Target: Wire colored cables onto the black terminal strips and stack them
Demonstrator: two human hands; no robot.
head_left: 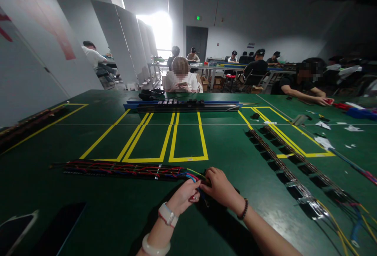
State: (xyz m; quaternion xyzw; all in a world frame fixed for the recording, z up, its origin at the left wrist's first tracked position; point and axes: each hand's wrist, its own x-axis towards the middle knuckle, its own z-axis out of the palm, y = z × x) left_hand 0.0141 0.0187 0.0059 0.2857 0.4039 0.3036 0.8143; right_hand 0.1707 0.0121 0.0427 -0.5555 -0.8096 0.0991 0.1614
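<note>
A long dark strip (123,169) with red, blue and yellow-green wires along it lies across the green table in front of me. At its right end the wires (191,175) come out as a loose bunch. My left hand (186,195) is closed around the blue and red wires there, a watch and a white bangle on that arm. My right hand (219,185), with a dark bead bracelet at the wrist, has its fingers pressed together on the wire ends just beside it. Small ends hang below the hands.
Yellow tape outlines (188,159) mark the green table (103,197). Two wired strips (279,158) lie at the right, metal and blue rails (188,106) at the back. Two phone-like slabs (63,228) are front left. People sit beyond the table and at the right.
</note>
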